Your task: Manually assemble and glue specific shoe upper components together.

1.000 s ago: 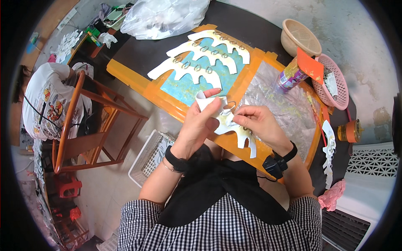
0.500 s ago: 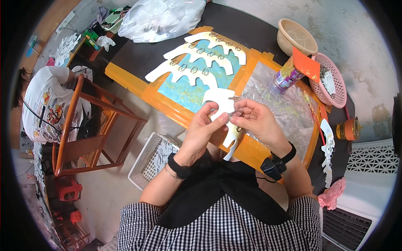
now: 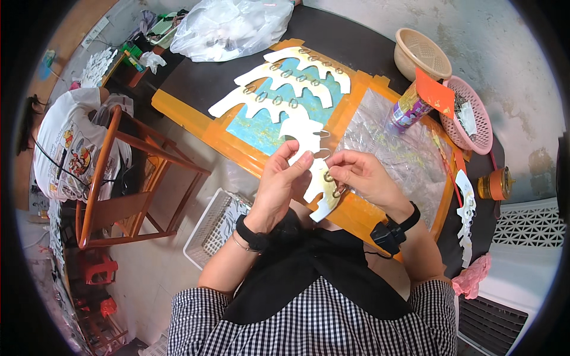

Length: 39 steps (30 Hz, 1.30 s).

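Observation:
My left hand [image 3: 278, 178] pinches a pale yellow-white strip [image 3: 315, 188] with a scalloped edge, holding it tilted above the table's near edge. Along the strip's right side sit small metal rings [image 3: 339, 191], and an elongated wire loop [image 3: 322, 154] sticks out higher up. My right hand [image 3: 367, 175] is closed at that side, thumb and forefinger at one of the rings; the fingertips partly hide the contact. Beyond my hands, similar scalloped strips [image 3: 256, 99] with rings lie in rows on a blue, yellow-flecked sheet [image 3: 252, 127].
Orange tape [image 3: 196, 117] borders the work area. To the right are a purple can [image 3: 409, 110] with an orange card on top, a pink basket [image 3: 484, 127], a beige basket [image 3: 423, 54] and an amber jar [image 3: 494, 183]. A white crate [image 3: 202, 237] stands lower left, near a seated person [image 3: 77, 142].
The held strip has turned, showing more of its lower ringed end and the wire loops. My right fingers have shifted slightly down along its edge.

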{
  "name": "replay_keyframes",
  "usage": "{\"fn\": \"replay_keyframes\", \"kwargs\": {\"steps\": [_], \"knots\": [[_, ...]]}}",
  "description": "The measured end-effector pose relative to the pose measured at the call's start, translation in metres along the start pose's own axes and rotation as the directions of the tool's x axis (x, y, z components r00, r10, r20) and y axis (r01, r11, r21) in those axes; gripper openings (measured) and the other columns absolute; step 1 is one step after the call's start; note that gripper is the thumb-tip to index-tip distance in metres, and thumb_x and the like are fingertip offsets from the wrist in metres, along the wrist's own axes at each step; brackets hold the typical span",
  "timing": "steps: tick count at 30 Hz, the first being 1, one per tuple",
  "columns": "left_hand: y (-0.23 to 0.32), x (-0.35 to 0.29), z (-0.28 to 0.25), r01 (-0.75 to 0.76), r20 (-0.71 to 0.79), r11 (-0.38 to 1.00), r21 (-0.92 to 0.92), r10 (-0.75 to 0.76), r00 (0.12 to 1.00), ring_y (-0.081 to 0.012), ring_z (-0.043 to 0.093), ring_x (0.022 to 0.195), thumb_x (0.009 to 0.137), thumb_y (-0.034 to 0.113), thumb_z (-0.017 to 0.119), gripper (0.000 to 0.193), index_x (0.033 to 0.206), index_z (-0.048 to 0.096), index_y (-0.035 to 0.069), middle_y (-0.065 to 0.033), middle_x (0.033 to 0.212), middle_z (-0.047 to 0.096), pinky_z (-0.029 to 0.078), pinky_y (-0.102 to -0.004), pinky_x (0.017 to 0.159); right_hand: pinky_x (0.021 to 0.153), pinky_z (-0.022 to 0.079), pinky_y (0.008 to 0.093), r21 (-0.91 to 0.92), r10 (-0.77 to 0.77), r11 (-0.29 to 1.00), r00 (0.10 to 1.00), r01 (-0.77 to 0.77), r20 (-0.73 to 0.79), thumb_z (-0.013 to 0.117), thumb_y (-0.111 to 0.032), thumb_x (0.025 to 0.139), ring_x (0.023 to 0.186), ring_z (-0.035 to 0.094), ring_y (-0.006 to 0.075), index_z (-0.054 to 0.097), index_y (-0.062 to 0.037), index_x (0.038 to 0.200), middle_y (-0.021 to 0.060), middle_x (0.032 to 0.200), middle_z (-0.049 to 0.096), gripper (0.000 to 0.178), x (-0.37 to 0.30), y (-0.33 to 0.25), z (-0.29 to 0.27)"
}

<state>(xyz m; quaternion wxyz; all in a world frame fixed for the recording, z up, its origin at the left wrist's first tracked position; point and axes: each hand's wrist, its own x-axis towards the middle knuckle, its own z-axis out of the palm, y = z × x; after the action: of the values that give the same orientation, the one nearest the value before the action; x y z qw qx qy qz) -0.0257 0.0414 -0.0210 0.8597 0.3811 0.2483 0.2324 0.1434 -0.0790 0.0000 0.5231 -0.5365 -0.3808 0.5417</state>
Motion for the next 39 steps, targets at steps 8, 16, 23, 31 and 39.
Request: {"fn": "replay_keyframes", "kwargs": {"steps": [8,16,23,31,39], "knots": [[0.005,-0.009,0.004,0.094,-0.002,0.995,-0.038,-0.094,0.996,-0.0055,0.062,0.086,0.101,0.021,0.066,0.034,0.130,0.054,0.008,0.0003,0.104,0.066,0.052,-0.0202,0.073,0.069,0.049,0.0202,-0.051,-0.034,0.998,0.991,0.027,-0.132,0.066,-0.015,0.100,0.077,0.061,0.0042,0.066,-0.0008,0.103,-0.0016,0.088,0.066,0.015,0.004,0.009,0.000],[0.008,-0.014,0.014,0.124,0.098,0.974,0.189,-0.144,0.985,-0.0141,0.068,0.091,0.097,0.008,0.069,0.046,0.134,0.043,0.000,-0.0068,0.093,0.067,0.056,-0.0255,0.080,0.072,0.051,0.0241,-0.145,-0.253,0.963,0.945,0.226,-0.207,0.068,-0.009,0.096,0.082,0.062,0.0069,0.066,0.0027,0.098,0.0021,0.091,0.059,0.012,0.007,0.016,0.002],[-0.006,-0.014,0.013,-0.106,-0.008,0.930,0.353,0.116,0.993,-0.0130,0.070,0.087,0.090,0.005,0.075,0.049,0.131,0.048,0.000,-0.0054,0.096,0.068,0.057,-0.0251,0.075,0.068,0.052,0.0262,-0.368,-0.372,0.889,0.899,0.273,-0.232,0.069,-0.007,0.094,0.081,0.064,0.0107,0.067,0.0022,0.097,0.0061,0.093,0.060,0.010,0.004,0.006,0.011],[-0.003,-0.014,0.024,-0.084,-0.015,0.944,0.318,0.093,0.996,-0.0107,0.069,0.082,0.089,0.005,0.077,0.045,0.126,0.053,0.001,-0.0045,0.092,0.068,0.056,-0.0240,0.073,0.068,0.052,0.0259,-0.372,-0.396,0.880,0.888,0.295,-0.232,0.069,-0.006,0.093,0.082,0.064,0.0114,0.068,0.0024,0.098,0.0061,0.093,0.060,0.009,0.003,0.007,0.016],[-0.004,-0.013,0.025,-0.047,-0.083,0.961,0.273,0.072,0.994,-0.0118,0.069,0.086,0.088,0.001,0.077,0.049,0.129,0.052,0.002,-0.0077,0.098,0.069,0.057,-0.0253,0.075,0.074,0.050,0.0236,-0.236,-0.357,0.923,0.906,0.304,-0.228,0.066,-0.006,0.096,0.085,0.063,0.0100,0.071,0.0038,0.106,0.0053,0.097,0.063,0.015,0.006,0.015,0.012]]}}
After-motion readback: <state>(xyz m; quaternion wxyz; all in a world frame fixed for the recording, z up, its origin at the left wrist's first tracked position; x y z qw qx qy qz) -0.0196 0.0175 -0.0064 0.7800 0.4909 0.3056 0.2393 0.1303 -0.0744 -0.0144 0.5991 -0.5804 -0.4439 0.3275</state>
